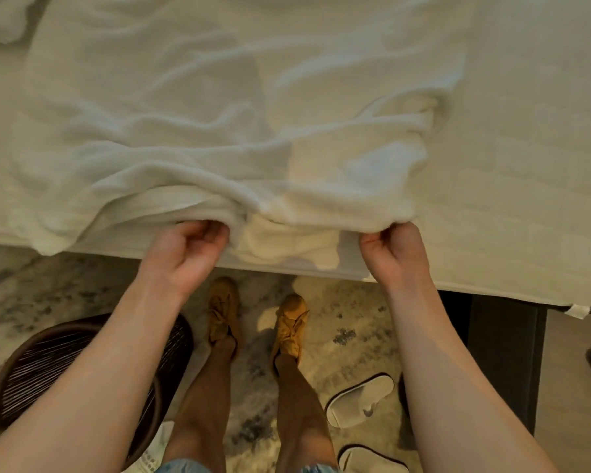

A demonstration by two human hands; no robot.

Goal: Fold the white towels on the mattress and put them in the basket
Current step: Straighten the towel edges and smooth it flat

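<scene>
Both hands are gripping the near hem of a rumpled white towel (219, 131) spreading across the mattress (509, 165): left hand (188, 250) and right hand (393, 247), fingers curling round the cloth. Soft, light terry is sagging between the two holds, so corners look the surest places to grasp. Beside the person's feet, a dark wicker basket (48, 363) is waiting on the floor.

White slippers (359, 394) on rug (348, 312), perhaps marbled
</scene>
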